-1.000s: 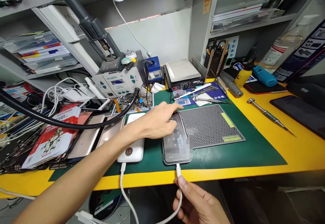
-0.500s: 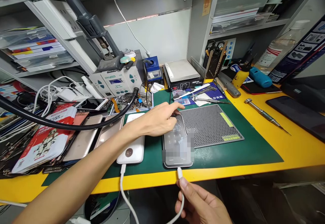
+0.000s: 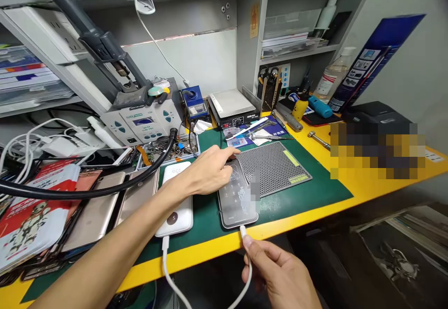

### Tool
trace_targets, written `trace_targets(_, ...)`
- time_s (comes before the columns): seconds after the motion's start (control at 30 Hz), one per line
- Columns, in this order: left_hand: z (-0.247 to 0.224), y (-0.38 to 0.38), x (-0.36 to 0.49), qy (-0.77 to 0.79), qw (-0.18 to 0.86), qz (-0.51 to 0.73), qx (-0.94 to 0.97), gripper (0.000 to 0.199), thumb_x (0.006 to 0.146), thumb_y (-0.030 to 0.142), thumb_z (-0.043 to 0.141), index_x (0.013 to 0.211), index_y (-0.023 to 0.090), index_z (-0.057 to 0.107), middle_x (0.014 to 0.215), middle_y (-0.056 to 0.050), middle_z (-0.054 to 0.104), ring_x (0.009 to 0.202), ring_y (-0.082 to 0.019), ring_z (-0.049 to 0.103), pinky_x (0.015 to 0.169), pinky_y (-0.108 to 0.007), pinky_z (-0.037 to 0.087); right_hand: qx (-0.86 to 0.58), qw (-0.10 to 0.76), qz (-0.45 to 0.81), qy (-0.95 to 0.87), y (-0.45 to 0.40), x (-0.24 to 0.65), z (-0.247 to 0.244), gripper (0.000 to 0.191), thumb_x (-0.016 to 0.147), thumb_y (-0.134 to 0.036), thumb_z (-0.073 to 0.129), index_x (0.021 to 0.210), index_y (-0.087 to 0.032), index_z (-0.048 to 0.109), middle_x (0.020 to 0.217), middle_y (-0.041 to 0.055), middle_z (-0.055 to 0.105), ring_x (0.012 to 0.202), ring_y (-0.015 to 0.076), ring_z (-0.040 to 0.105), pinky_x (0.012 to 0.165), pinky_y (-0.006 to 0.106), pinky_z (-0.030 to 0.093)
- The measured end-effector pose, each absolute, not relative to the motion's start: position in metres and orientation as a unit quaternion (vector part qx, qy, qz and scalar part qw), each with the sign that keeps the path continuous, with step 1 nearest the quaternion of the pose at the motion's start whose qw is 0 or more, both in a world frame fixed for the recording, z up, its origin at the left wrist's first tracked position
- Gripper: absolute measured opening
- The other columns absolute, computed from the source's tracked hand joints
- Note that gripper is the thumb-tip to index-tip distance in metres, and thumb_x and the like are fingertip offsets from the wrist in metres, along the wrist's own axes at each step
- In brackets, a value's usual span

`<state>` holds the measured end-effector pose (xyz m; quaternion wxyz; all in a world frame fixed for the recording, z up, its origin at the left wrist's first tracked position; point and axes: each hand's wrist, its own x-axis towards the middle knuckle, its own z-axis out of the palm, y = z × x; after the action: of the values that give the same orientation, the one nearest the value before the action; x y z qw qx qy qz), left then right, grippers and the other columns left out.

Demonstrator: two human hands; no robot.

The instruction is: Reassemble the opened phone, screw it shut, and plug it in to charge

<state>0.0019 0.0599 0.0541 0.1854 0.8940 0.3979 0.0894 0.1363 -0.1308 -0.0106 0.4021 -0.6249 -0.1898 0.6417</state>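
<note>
A smartphone with a lit number keypad lies on the green mat, its lower end near the table's front edge. My left hand reaches over it from the left, index finger stretched along the top edge and the other fingers curled against the phone; the thumb is hidden. Between thumb and fingers, my right hand pinches the plug of a white charging cable, set at the phone's bottom edge. The cable loops below the table edge. Left of the phone lies a white power bank with another plug in its lower end.
A grey perforated pad adjoins the phone. Stacked phones and a red packet lie left, under a black hose. Behind stand a rework station, parts tray and hot plate. A screwdriver lies right.
The view has swung to the right, so the bench contents appear further left. Both hands keep their places at the phone and the cable plug. A blurred patch now covers part of the right side.
</note>
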Motion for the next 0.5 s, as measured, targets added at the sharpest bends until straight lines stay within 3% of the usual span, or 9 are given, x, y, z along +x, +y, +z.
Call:
trace_targets(0.3,0.054,0.063,0.002,0.389,0.170,0.096,0.901,0.056,0.086,0.017,0.042,0.140,0.015,0.056,0.120,-0.013,0.071,0.117,-0.029,0.063,0.101,-0.044,0.052,-0.657,0.445,0.574,-0.202,-0.133,0.125,-0.012,0.049,0.073,-0.063,0.080,0.067,-0.015,0.073,0.060,0.0075,0.068,0.058,0.0164,0.052,0.056,0.027,0.037)
trace_targets(0.5,0.057,0.075,0.005,0.376,0.181,0.097,0.903,0.051,0.085,0.015,0.040,0.129,0.018,0.065,0.120,-0.010,0.074,0.110,-0.027,0.068,0.098,-0.041,0.053,-0.610,0.460,0.613,-0.200,-0.134,0.131,-0.014,0.063,0.062,-0.075,0.083,0.078,-0.013,0.079,0.080,0.0095,0.074,0.075,0.0248,0.071,0.071,0.030,0.050)
